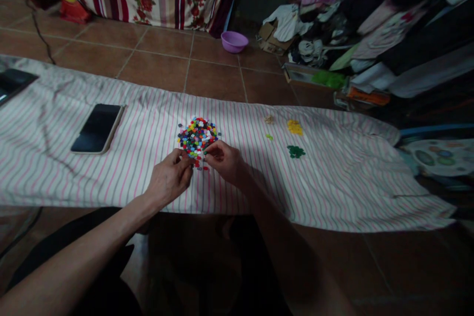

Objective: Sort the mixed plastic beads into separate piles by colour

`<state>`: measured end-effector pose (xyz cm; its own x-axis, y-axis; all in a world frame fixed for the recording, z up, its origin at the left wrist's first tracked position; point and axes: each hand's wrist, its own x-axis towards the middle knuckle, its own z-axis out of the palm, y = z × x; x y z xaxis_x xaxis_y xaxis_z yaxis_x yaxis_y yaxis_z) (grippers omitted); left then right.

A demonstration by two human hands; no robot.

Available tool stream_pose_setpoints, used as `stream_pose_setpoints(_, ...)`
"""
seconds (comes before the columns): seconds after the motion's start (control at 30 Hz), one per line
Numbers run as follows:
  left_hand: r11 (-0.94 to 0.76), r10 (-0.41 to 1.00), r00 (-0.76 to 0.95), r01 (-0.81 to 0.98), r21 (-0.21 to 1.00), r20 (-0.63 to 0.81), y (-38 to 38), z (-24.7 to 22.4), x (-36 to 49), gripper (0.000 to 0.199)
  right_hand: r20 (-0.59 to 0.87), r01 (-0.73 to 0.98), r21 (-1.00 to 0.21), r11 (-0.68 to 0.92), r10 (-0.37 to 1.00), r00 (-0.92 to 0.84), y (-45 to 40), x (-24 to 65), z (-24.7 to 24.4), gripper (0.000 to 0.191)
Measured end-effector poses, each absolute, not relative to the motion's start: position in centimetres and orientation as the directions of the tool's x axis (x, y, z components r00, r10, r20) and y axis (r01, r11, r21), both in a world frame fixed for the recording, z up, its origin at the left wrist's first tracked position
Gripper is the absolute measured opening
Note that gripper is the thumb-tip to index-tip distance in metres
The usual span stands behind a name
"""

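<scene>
Dim overall, near-black lower corners, soft edges.

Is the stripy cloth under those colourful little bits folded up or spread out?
Spread out: the striped cloth reaches wide beneath the colourful pile, yellow pieces and phone, with just some wrinkles.

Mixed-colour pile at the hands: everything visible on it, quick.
The mixed-colour pile is a loose, roughly round heap of small squarish pieces, plastic by the look, in red, white, black, blue, yellow, green and grey. It lies on the striped cloth, with a few strays around its edge. The left hand is at its near left edge, the right hand at its near right; exact contact is too small to tell.
</scene>
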<state>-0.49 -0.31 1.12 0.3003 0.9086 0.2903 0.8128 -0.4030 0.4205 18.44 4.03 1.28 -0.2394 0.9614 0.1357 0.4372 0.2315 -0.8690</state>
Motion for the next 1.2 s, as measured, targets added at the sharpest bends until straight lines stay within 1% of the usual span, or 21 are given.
stream_pose_setpoints(0.23,-0.384,0.915,0.284,0.833,0.399,0.286,-0.3,1.2,-0.3,0.028,0.170,0.473,-0.844,0.254,0.962,-0.213,3.9,19.2,1.8,0.010)
stream_pose_setpoints(0.57,-0.380,0.915,0.281,0.841,0.386,0.288,-0.3,1.3,-0.2,0.028,0.207,0.503,-0.812,0.296,0.952,-0.226,3.7,20.8,1.3,0.017)
stream_pose_setpoints(0.73,-0.382,0.914,0.286,0.843,0.378,0.287,-0.3,1.4,-0.1,0.027,0.237,0.543,-0.774,0.327,0.944,-0.231,3.6,21.6,1.3,0.019)
stream_pose_setpoints(1.03,-0.384,0.907,0.274,0.850,0.360,0.320,-0.2,1.4,0.1,0.028,0.242,0.584,-0.754,0.302,0.953,-0.180,3.6,23.0,1.5,0.022)
stream_pose_setpoints(1.2,-0.370,0.914,0.265,0.856,0.362,0.307,-0.3,1.5,0.2,0.027,0.270,0.596,-0.759,0.261,0.960,-0.077,3.8,25.0,1.9,0.020)
